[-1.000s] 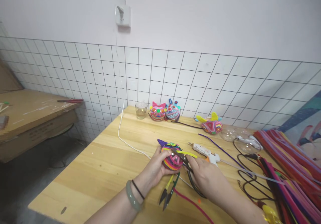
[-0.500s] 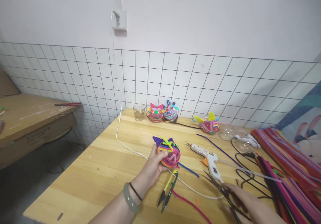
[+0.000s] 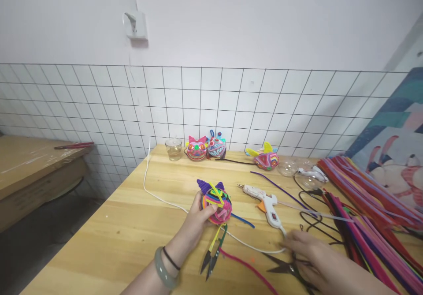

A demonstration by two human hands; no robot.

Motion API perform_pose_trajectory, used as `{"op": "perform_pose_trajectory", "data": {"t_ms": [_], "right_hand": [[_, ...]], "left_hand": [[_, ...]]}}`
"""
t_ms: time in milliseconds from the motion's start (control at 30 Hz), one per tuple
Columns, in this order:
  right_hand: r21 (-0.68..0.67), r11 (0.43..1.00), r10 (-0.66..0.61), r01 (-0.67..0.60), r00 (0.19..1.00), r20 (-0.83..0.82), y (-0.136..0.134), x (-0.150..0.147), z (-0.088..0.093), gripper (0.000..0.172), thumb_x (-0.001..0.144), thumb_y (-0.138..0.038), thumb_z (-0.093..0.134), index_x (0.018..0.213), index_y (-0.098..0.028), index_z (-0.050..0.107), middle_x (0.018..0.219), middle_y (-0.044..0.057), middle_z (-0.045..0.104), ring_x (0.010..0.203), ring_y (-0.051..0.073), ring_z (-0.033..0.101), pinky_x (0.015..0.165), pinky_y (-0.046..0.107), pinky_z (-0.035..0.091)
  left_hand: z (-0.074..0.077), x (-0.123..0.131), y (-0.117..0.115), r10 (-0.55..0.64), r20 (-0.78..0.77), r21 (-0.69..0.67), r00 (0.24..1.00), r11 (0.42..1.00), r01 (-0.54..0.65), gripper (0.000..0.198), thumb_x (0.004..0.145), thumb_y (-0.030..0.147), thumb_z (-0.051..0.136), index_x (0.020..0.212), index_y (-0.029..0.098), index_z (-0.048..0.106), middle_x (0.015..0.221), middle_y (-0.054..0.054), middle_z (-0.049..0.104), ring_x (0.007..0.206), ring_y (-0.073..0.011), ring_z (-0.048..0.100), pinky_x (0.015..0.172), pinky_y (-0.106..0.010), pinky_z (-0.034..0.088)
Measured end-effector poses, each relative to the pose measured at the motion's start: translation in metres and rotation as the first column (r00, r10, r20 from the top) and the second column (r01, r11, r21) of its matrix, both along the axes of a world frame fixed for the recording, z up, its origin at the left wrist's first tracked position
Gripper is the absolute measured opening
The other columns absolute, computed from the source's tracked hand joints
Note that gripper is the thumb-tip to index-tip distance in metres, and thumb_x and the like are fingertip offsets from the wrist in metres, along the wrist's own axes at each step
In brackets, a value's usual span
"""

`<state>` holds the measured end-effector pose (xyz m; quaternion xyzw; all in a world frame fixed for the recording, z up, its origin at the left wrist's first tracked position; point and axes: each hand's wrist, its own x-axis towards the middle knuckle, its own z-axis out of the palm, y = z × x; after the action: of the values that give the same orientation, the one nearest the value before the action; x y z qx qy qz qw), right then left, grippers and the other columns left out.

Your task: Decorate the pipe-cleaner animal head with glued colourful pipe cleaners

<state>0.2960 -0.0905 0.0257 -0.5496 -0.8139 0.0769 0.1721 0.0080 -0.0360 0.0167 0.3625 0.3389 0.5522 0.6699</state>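
My left hand (image 3: 198, 215) is closed round a colourful ball-shaped animal ornament (image 3: 216, 204) covered in pipe cleaners, with purple ears and a bent yellow pipe cleaner across its front. A pair of black scissors (image 3: 287, 267) lies low at the right, blades parted and pointing left. Over their handles is my right hand (image 3: 310, 255), its fingers slightly blurred and curled about them. Yellow-and-green thread snips (image 3: 214, 251) rest just below the ornament, beside a dark pink pipe cleaner (image 3: 247, 266). A blue pipe cleaner (image 3: 243, 220) sticks out right of the ornament.
A white glue gun (image 3: 264, 202) lies right of centre, near a purple pipe cleaner (image 3: 274, 189). Finished ornaments (image 3: 197, 149) and a glass (image 3: 173, 149) stand along the wall. Clear plastic balls (image 3: 287, 167), black cables (image 3: 302, 198) and pipe-cleaner bundles (image 3: 366, 193) fill the right side.
The scissors have dropped lower toward the tabletop and their blades now point left rather than up-left. My right hand has moved with them. The view has turned slightly right; the left hand keeps its hold.
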Motion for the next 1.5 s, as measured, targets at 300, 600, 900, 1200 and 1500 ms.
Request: {"op": "perform_pose_trajectory", "data": {"t_ms": [300, 600, 900, 1200, 1500], "right_hand": [[-0.122, 0.99, -0.006, -0.066, 0.86, -0.51, 0.065, -0.117, 0.04, 0.017, 0.079, -0.036, 0.061, 0.079, -0.019, 0.068, 0.067, 0.001, 0.063, 0.062, 0.017, 0.056, 0.055, 0.026, 0.041], [-0.181, 0.98, -0.086, -0.086, 0.634, -0.769, 0.064, -0.112, 0.023, 0.026, 0.077, -0.045, 0.062, 0.071, -0.021, 0.056, 0.063, 0.001, 0.064, 0.061, 0.018, 0.062, 0.058, 0.029, 0.049], [-0.109, 0.984, -0.18, 0.143, 0.761, -0.623, 0.06, -0.067, -0.003, 0.029, 0.078, -0.043, 0.055, 0.093, -0.018, 0.059, 0.07, 0.005, 0.067, 0.065, 0.021, 0.067, 0.065, 0.035, 0.053], [-0.072, 0.992, -0.128, 0.107, 0.75, -0.649, 0.05, -0.099, 0.008, 0.038, 0.077, -0.039, 0.06, 0.11, -0.019, 0.063, 0.098, 0.009, 0.068, 0.084, 0.021, 0.062, 0.072, 0.036, 0.052], [-0.153, 0.985, -0.17, 0.079, 0.605, -0.778, 0.048, -0.135, 0.012, 0.045, 0.066, -0.039, 0.069, 0.105, -0.018, 0.062, 0.107, 0.011, 0.067, 0.09, 0.024, 0.061, 0.074, 0.039, 0.051]], "left_hand": [[-0.008, 0.003, 0.001, -0.08, -0.169, 0.232, 0.982, 0.965, 0.118, 0.048, 0.069, 0.026, 0.075, 0.111, 0.019, 0.054, 0.106, -0.009, 0.067, 0.097, -0.0234, 0.062, 0.086, -0.034, 0.047], [-0.009, 0.001, 0.003, -0.033, -0.145, 0.166, 0.989, 0.984, 0.058, 0.047, 0.069, 0.026, 0.076, 0.11, 0.017, 0.056, 0.107, -0.009, 0.067, 0.098, -0.0222, 0.062, 0.088, -0.032, 0.046], [-0.005, 0.001, 0.001, -0.007, 0.025, -0.057, 1.0, 0.998, 0.008, 0.049, 0.067, 0.027, 0.076, 0.11, 0.019, 0.053, 0.104, -0.009, 0.068, 0.088, -0.0242, 0.066, 0.079, -0.04, 0.053], [-0.005, 0.003, 0.001, 0.011, 0.012, 0.062, 1.0, 0.998, -0.012, 0.048, 0.065, 0.025, 0.078, 0.108, 0.018, 0.058, 0.106, -0.01, 0.068, 0.099, -0.0249, 0.063, 0.09, -0.037, 0.046], [-0.005, 0.002, 0.002, 0.05, -0.012, 0.126, 0.999, 0.991, -0.048, 0.041, 0.069, 0.024, 0.075, 0.105, 0.019, 0.057, 0.103, -0.008, 0.069, 0.095, -0.0232, 0.063, 0.086, -0.035, 0.047]]}}
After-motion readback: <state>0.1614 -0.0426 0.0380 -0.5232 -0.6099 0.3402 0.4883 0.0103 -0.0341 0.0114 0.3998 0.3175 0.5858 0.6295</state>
